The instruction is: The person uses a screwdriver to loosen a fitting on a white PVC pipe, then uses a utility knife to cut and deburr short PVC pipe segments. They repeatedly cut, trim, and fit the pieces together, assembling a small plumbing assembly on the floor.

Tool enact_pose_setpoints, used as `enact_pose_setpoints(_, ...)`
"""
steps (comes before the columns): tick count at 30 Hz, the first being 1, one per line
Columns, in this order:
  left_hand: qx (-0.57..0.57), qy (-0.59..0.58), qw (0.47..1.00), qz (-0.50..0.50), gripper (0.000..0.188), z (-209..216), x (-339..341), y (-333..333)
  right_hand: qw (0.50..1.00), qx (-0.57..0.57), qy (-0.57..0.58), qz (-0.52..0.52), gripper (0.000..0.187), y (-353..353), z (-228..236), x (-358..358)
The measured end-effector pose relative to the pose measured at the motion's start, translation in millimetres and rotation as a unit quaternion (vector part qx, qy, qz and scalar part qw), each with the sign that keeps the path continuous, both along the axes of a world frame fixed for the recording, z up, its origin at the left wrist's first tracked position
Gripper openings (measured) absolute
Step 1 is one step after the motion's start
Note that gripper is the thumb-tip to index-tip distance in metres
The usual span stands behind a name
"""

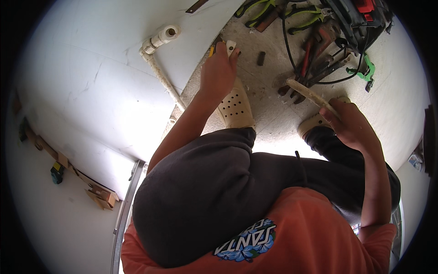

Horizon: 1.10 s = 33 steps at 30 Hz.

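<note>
My left hand [218, 75] is closed and reaches forward above a beige clog with holes [235, 109], close to the wall's foot. At its fingertips shows a small cream piece [231, 47] with a dark hole, and beside it a thin yellow edge [211, 51]. The fingers hide most of both, so I cannot tell what they are. My right hand [350, 125] grips the near end of a dirty cream pipe [312, 95]. The pipe's far end points left, over the floor near several tools.
A cream pipe with an elbow [157, 40] runs along the white wall. Red-handled wrenches [315, 48], green-handled pliers [306, 20], a green tool [365, 73] and a black-and-red tool bag [360, 20] lie on the right. A small dark cylinder [261, 58] rests on the floor.
</note>
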<state>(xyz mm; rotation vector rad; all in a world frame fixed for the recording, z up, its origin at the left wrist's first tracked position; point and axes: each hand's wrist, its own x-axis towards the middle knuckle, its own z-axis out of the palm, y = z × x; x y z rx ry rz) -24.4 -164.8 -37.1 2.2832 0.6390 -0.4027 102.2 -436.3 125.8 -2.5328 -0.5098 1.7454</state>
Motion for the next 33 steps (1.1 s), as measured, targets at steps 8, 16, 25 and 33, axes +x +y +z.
enact_pose_setpoints(8,-0.094,0.003,0.991,0.093,0.037,4,4,14,0.931,0.269,0.043,-0.242,0.043,31,-56,-34)
enact_pose_setpoints(16,-0.076,-0.024,0.993,0.083,0.037,-2,3,16,0.905,0.332,-0.100,-0.248,0.039,84,-100,-56)
enact_pose_setpoints(25,-0.144,-0.061,0.983,0.101,0.030,-3,0,16,0.913,0.334,-0.234,-0.031,0.031,74,-120,-65)
enact_pose_setpoints(33,-0.165,-0.051,0.980,0.102,0.020,-14,-3,16,0.914,0.332,-0.234,-0.022,0.030,68,-132,-71)
